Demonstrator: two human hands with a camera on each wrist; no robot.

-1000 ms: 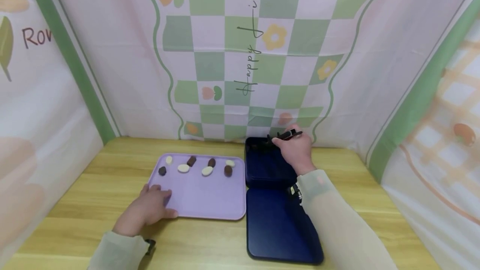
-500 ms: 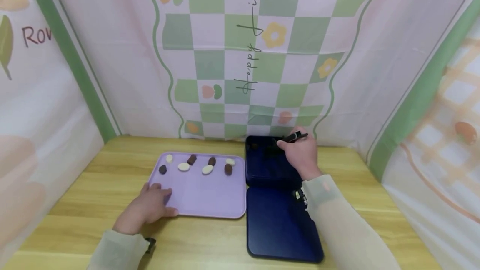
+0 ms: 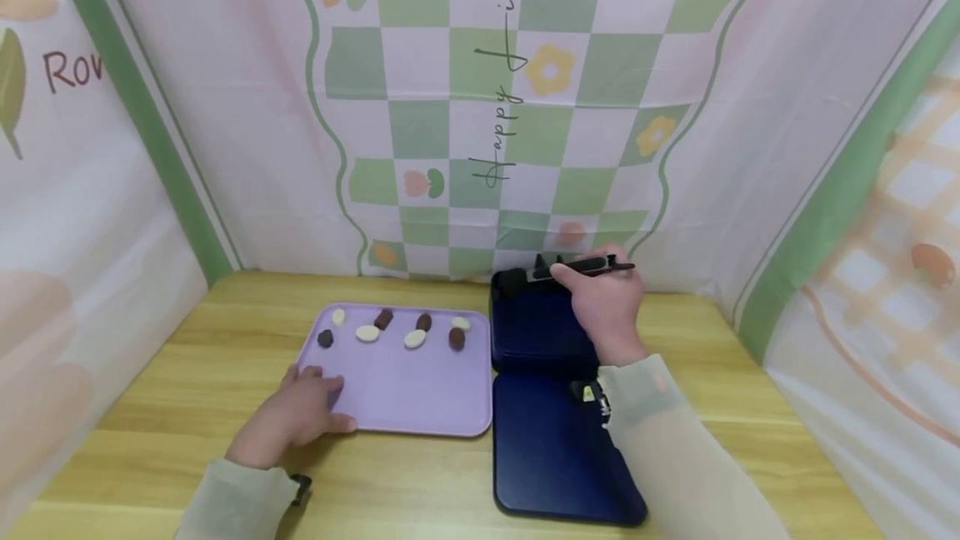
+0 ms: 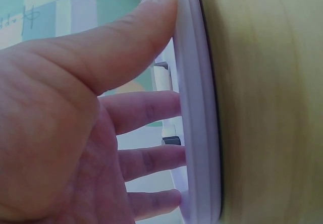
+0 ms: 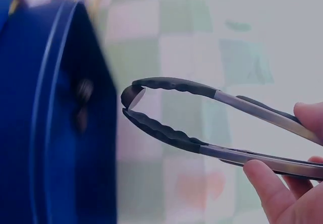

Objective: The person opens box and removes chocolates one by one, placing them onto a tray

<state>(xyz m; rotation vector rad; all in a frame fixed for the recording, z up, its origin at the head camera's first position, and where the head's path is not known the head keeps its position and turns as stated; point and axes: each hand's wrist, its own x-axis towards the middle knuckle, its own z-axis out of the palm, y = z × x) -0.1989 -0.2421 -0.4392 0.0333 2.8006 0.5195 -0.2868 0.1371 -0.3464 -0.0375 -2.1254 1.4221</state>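
Observation:
My right hand grips a pair of tongs with black scalloped tips. Between those tips sits a small dark brown piece with a paler flat face, like a chocolate. In the head view the tongs lie level across the back of a dark blue box. My left hand rests at the near left corner of a lilac tray, its fingers straight and fingertips at the rim. Along the tray's far side lie several brown and white pieces, set roughly in pairs.
The box's lid lies folded open toward me, right of the tray. Blurred small pieces show inside the box. A printed cloth hangs behind the wooden table, close to the box's back edge.
The tongs have risen out of the box into plain sight, and my right hand has shifted slightly right. My left hand and the tray have stayed put.

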